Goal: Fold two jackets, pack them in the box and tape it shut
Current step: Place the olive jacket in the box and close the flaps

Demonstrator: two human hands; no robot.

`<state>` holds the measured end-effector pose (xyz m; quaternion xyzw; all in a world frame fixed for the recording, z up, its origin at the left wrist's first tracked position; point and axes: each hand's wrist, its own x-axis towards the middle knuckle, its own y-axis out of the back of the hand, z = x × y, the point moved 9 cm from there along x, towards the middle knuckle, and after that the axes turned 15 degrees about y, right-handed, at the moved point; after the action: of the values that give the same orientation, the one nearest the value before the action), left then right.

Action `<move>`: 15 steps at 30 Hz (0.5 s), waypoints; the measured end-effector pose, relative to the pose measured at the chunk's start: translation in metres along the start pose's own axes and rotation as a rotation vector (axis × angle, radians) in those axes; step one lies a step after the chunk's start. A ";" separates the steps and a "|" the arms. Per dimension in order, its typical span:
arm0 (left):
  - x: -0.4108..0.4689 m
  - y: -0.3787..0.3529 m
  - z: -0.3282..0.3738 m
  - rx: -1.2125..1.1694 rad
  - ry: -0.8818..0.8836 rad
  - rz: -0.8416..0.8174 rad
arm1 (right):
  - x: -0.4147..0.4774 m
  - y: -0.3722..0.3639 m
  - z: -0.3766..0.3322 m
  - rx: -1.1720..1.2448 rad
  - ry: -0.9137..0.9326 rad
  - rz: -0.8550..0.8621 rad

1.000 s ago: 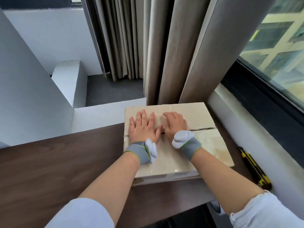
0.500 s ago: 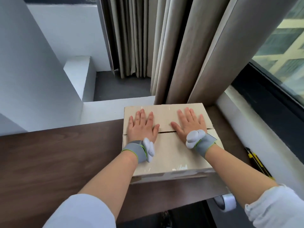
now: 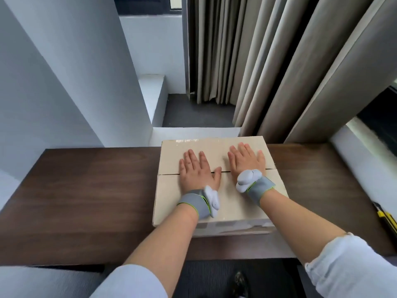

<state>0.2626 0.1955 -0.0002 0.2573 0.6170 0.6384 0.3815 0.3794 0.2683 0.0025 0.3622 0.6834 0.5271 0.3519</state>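
Seam (image 3: pixel 217 172) runs left-right betw. flat, empty left hand (image 3: pixel 196 172) & right hand (image 3: pixel 245 161) pressing box (image 3: pixel 232 203) flaps shut, no tape yet

left hand (image 3: pixel 196 171) flat, fingers spread, right hand (image 3: pixel 247 162) likewise, palms down

One box (image 3: pixel 217 203), two hands, two wristbands

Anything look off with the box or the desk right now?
Nothing is damaged or spilled. The box sits square on the desk, flaps closed, with both hands flat on top: left hand, right hand. No tape is visible over the centre seam yet.
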 end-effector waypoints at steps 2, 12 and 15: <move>0.004 0.001 -0.002 0.006 0.002 -0.043 | 0.001 0.002 -0.002 0.008 0.017 -0.011; -0.057 0.014 0.085 0.000 -0.313 -0.131 | -0.067 0.032 0.033 0.063 -0.006 0.119; -0.104 0.021 0.143 -0.054 -0.473 -0.076 | -0.107 0.043 0.086 0.139 -0.160 0.140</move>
<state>0.4338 0.1975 0.0505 0.3661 0.5024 0.5617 0.5459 0.5110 0.2238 0.0382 0.4737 0.6611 0.4710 0.3416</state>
